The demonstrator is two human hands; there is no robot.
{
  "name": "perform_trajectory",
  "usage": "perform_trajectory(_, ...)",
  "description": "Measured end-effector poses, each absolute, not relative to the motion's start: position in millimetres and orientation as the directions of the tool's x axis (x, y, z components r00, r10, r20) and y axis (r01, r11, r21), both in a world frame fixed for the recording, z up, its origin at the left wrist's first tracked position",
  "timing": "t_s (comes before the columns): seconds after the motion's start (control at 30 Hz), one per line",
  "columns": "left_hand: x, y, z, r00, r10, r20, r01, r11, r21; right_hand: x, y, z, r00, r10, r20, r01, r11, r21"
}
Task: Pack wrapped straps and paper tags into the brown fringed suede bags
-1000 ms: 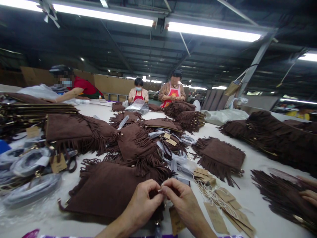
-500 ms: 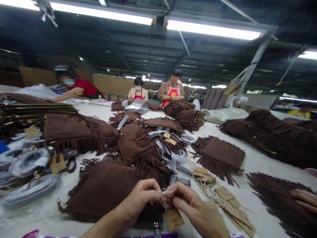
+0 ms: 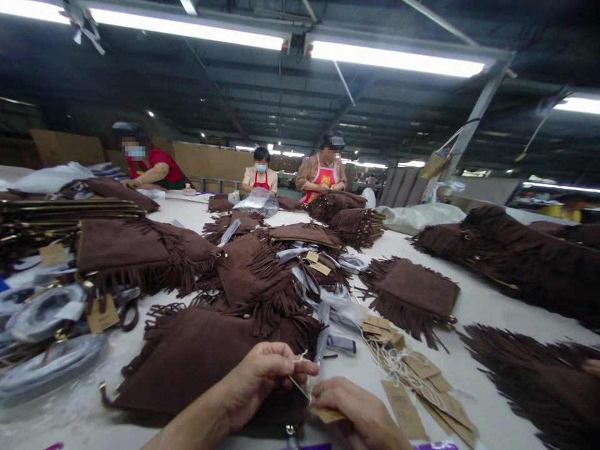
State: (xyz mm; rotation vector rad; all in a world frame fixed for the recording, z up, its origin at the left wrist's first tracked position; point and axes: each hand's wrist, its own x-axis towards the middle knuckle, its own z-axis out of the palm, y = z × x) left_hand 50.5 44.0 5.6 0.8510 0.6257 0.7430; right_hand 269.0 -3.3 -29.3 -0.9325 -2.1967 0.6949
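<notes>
My left hand (image 3: 265,378) pinches a thin white string (image 3: 300,389) between thumb and fingers. From there the string runs down to a brown paper tag (image 3: 327,415). Over that tag my right hand (image 3: 354,406) is curled, its fingers closed on the tag and the string's lower end; the fingertips are partly hidden. Just behind both hands lies a dark brown fringed suede bag (image 3: 197,356), flat on the table. A small metal clasp (image 3: 291,430) shows below my left wrist.
Loose brown tags with white strings (image 3: 405,369) lie on the white table (image 3: 450,340) at right. Several more fringed bags (image 3: 415,287) are spread and stacked around. Plastic-wrapped straps (image 3: 51,362) sit at left. Co-workers (image 3: 323,172) stand across the table; another person's fingers (image 3: 591,367) show at the right edge.
My hands were together at the string; now my right hand has dropped down and right over the tag, and the string is stretched between them. The left co-worker has drawn an arm back.
</notes>
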Motion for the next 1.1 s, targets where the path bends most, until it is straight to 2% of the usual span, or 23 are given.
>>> perform_trajectory(0.13, 50, 44, 0, 0.635, 0.768, -0.087, -0.364, 0.397, 0.843, 257, 0, -29, -0.346, 0.911, 0.225, 0.575, 0.395, -0.717)
perform_trajectory(0.27, 51, 45, -4, 0.645, 0.765, 0.012, -0.383, 0.309, 0.87, 240, 3, 1, -0.455, 0.871, 0.184, 0.645, 0.465, -0.606)
perform_trajectory(0.33, 52, 45, -3, 0.626, 0.776, 0.077, -0.323, 0.168, 0.932, 233, 5, 16, -0.427, 0.895, 0.13, 0.702, 0.419, -0.577)
perform_trajectory(0.4, 53, 43, -1, 0.601, 0.781, 0.173, -0.19, -0.071, 0.979, 228, 9, 23, -0.375, 0.924, 0.072, 0.715, 0.337, -0.613)
perform_trajectory(0.5, 53, 38, 0, 0.576, 0.747, 0.333, 0.025, -0.423, 0.906, 222, 16, 19, -0.333, 0.943, -0.014, 0.649, 0.219, -0.729)
perform_trajectory(0.6, 53, 35, 1, 0.53, 0.741, 0.412, 0.153, -0.562, 0.813, 220, 24, 6, -0.208, 0.977, 0.044, 0.64, 0.17, -0.75)
perform_trajectory(0.7, 47, 40, 6, 0.419, 0.835, 0.357, 0.242, -0.482, 0.842, 224, 27, -5, -0.088, 0.99, 0.112, 0.526, 0.142, -0.838)
perform_trajectory(0.8, 35, 55, 10, 0.208, 0.941, 0.266, 0.154, -0.3, 0.941, 237, 23, -11, -0.084, 0.994, 0.072, 0.403, 0.1, -0.91)
perform_trajectory(0.87, 26, 68, 13, 0.048, 0.985, 0.163, -0.037, -0.161, 0.986, 247, 17, -12, -0.128, 0.984, 0.122, 0.501, 0.171, -0.848)
perform_trajectory(0.97, 16, 82, 18, -0.09, 0.996, -0.003, -0.314, -0.025, 0.949, 257, 8, -13, -0.212, 0.948, 0.238, 0.649, 0.319, -0.691)
perform_trajectory(1.03, 13, 83, 24, -0.135, 0.991, -0.012, -0.381, -0.041, 0.924, 259, 5, -14, -0.219, 0.926, 0.308, 0.654, 0.374, -0.658)
perform_trajectory(1.1, 12, 76, 31, -0.125, 0.988, 0.088, -0.341, -0.127, 0.932, 259, 6, -17, -0.241, 0.896, 0.373, 0.615, 0.439, -0.655)
